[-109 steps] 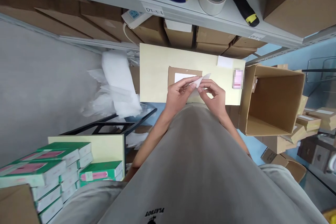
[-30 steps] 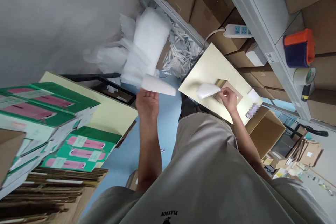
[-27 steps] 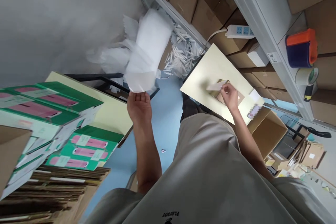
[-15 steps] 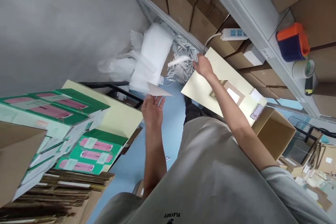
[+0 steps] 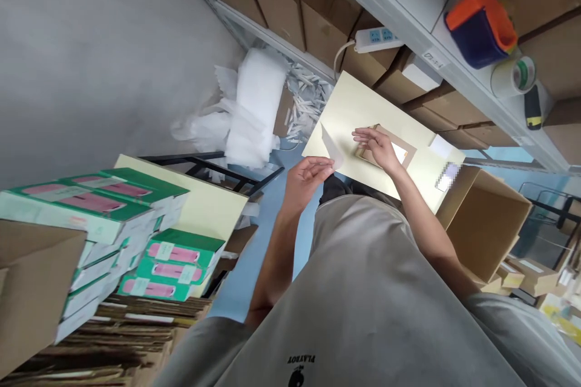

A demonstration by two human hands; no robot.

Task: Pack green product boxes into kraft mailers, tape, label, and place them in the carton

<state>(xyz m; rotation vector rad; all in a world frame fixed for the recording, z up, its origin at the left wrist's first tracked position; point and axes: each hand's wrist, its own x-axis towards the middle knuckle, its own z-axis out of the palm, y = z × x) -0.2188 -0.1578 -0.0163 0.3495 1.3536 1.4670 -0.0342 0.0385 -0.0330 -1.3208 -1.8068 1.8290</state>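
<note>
My left hand (image 5: 309,180) pinches a small white sheet of paper (image 5: 332,148), which looks like a peeled label, by its near end. The sheet stands tilted at the left part of the cream table (image 5: 347,100). My right hand (image 5: 377,148) is open and holds nothing; its fingers stretch leftward over a small brown cardboard box (image 5: 411,148). That box lies on the table and bears a white label (image 5: 399,153). Part of the box is hidden under my right hand.
White paper strips (image 5: 308,100) heap beside a roll of white wrapping (image 5: 258,103). Green boxes (image 5: 172,266) stack at left above flattened cardboard (image 5: 131,338). An open carton (image 5: 488,224) stands right; a shelf with a power strip (image 5: 376,39) and a tape roll (image 5: 512,75) runs behind.
My right hand has let go of a white strip near the paper heap and come back over the small box. My left hand has carried the sheet rightward to the table.
</note>
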